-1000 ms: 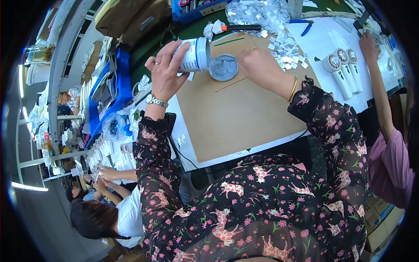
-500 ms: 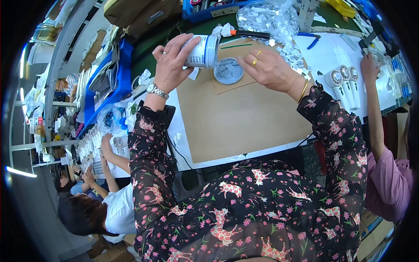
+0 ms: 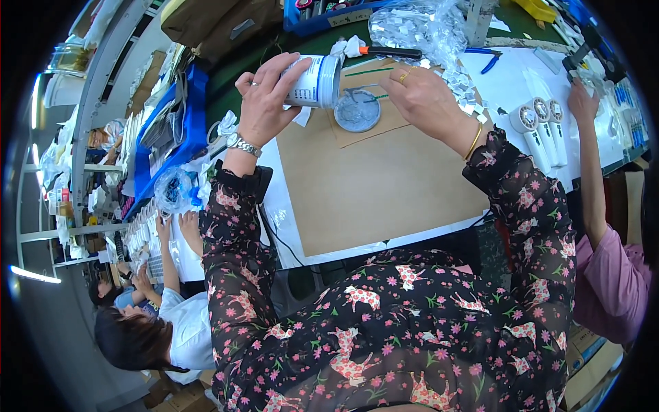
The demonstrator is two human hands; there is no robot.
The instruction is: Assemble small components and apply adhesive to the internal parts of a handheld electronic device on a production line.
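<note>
My left hand [image 3: 269,96] is wrapped round a white jar [image 3: 314,81] with a blue-marked label, tipped on its side with its mouth facing right. Just beyond that mouth, a round shallow dish or lid [image 3: 358,118] holds grey paste and rests on a piece of brown cardboard [image 3: 384,125]. My right hand [image 3: 427,96] is closed in a pinch above the right of the dish. From its fingers a thin stick [image 3: 364,86], greyish at the tip, points left over the dish's far rim. A short green piece shows below it; whether it belongs to the stick I cannot tell.
A large brown sheet [image 3: 384,199] covers the table before me. Beyond lie an orange-and-black tool [image 3: 391,51], a bag of small white pieces [image 3: 422,31] and blue-handled pliers [image 3: 491,63]. White handheld fans [image 3: 539,120] stand right. Co-workers' arms reach in on both sides.
My right hand has lifted slightly away from the dish, and the stick's tip has moved from the paste to above the far rim. The jar stays tipped in my left hand.
</note>
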